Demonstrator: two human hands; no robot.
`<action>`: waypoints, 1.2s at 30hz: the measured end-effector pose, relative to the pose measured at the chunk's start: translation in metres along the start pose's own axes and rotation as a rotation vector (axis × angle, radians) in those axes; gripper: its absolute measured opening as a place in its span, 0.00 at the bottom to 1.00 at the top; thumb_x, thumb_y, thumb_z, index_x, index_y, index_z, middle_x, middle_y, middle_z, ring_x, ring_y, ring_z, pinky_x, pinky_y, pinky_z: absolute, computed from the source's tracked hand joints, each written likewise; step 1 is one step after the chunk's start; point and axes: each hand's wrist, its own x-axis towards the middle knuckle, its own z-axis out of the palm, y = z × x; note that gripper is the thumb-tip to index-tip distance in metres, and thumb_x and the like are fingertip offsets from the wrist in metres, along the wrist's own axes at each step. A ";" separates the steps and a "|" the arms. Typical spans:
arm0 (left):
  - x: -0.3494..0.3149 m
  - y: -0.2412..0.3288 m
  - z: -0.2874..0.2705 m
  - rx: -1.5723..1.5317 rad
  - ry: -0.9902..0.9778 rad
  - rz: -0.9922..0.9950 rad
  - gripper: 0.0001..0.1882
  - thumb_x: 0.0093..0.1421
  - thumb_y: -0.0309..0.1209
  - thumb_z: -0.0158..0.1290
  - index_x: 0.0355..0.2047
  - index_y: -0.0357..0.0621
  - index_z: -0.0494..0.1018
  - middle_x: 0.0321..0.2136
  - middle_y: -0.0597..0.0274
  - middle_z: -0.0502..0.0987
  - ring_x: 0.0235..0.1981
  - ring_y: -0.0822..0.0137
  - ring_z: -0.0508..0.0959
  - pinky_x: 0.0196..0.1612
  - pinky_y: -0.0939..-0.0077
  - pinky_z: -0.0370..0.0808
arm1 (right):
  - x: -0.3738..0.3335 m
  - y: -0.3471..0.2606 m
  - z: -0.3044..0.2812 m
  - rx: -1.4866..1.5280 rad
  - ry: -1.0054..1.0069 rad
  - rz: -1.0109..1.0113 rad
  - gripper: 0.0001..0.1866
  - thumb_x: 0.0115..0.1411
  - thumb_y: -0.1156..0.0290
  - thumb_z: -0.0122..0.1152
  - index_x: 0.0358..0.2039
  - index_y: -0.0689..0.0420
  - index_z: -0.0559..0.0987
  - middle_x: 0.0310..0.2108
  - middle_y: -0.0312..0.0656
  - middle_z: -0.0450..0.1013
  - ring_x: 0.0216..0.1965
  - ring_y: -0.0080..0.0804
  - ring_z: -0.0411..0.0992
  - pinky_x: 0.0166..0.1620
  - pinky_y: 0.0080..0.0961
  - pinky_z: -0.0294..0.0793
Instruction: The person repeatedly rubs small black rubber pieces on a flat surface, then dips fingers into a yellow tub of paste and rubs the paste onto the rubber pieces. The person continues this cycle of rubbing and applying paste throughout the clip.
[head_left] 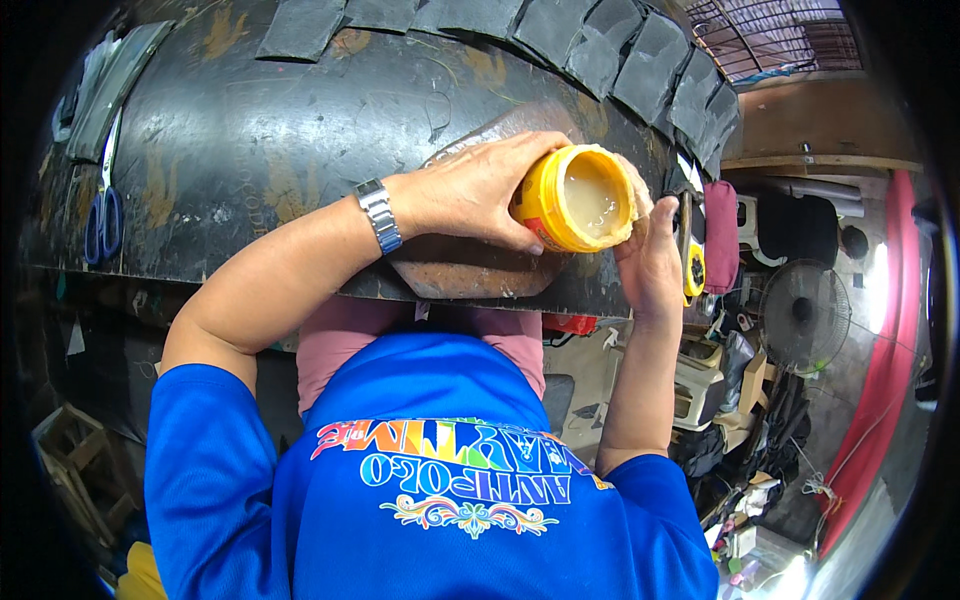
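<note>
A yellow plastic jar [549, 205], lidless, is tilted with its mouth toward me and to the right. Inside is a pale, wet, paste-like substance [590, 200], and dried residue crusts the rim. My left hand [480, 190] is wrapped round the jar's left side, thumb below and fingers over the top. My right hand [645, 255] is against the jar's right side; its fingers are partly hidden behind the rim and its thumb points up. Beneath the jar, a worn brown board [470, 275] with angled edges lies on the black table [290, 130].
Dark flat sheets [645, 70] line the table's far edge. Blue-handled scissors [104, 215] and a stack of dark strips [115, 95] lie at the left. Right of my right hand are a yellow tape measure [694, 272] and a maroon pouch [721, 235]. A fan [803, 312] stands beyond.
</note>
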 end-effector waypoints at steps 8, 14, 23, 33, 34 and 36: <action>0.000 -0.003 0.001 -0.118 -0.048 -0.018 0.52 0.36 0.41 0.76 0.60 0.39 0.62 0.51 0.45 0.76 0.54 0.46 0.76 0.58 0.60 0.72 | -0.007 0.004 0.006 -0.035 -0.042 0.009 0.50 0.66 0.30 0.37 0.73 0.59 0.52 0.73 0.46 0.52 0.73 0.36 0.51 0.72 0.35 0.50; 0.002 -0.003 0.000 -0.100 -0.043 0.008 0.50 0.36 0.42 0.76 0.58 0.39 0.64 0.50 0.45 0.76 0.53 0.47 0.77 0.57 0.61 0.73 | 0.020 -0.007 0.003 -0.144 0.005 -0.044 0.45 0.70 0.35 0.37 0.72 0.60 0.54 0.72 0.49 0.53 0.73 0.41 0.50 0.72 0.37 0.49; 0.001 -0.005 -0.002 -0.133 -0.084 -0.034 0.52 0.34 0.43 0.77 0.59 0.40 0.64 0.51 0.44 0.75 0.52 0.48 0.77 0.57 0.61 0.73 | 0.025 -0.045 0.005 -0.684 -0.257 -0.419 0.24 0.70 0.53 0.55 0.57 0.58 0.79 0.66 0.50 0.65 0.71 0.40 0.56 0.71 0.40 0.49; 0.003 -0.011 -0.015 -0.137 0.000 -0.107 0.57 0.36 0.31 0.77 0.67 0.48 0.60 0.45 0.53 0.76 0.46 0.59 0.78 0.51 0.66 0.78 | 0.009 0.004 0.012 0.091 0.042 -0.072 0.45 0.70 0.37 0.42 0.75 0.49 0.41 0.72 0.53 0.51 0.71 0.41 0.55 0.71 0.39 0.52; 0.004 -0.013 -0.019 -0.117 0.037 -0.144 0.52 0.41 0.29 0.75 0.67 0.49 0.61 0.45 0.54 0.77 0.43 0.62 0.79 0.49 0.68 0.79 | 0.004 0.012 0.019 0.070 0.190 -0.079 0.45 0.70 0.38 0.43 0.75 0.49 0.40 0.73 0.51 0.47 0.72 0.40 0.54 0.71 0.39 0.51; 0.007 -0.017 -0.023 -0.009 0.106 -0.190 0.47 0.45 0.27 0.72 0.66 0.49 0.62 0.45 0.55 0.78 0.43 0.63 0.80 0.50 0.68 0.79 | -0.013 0.018 0.031 0.157 0.215 -0.128 0.49 0.70 0.43 0.50 0.75 0.47 0.32 0.74 0.48 0.44 0.73 0.43 0.48 0.72 0.43 0.47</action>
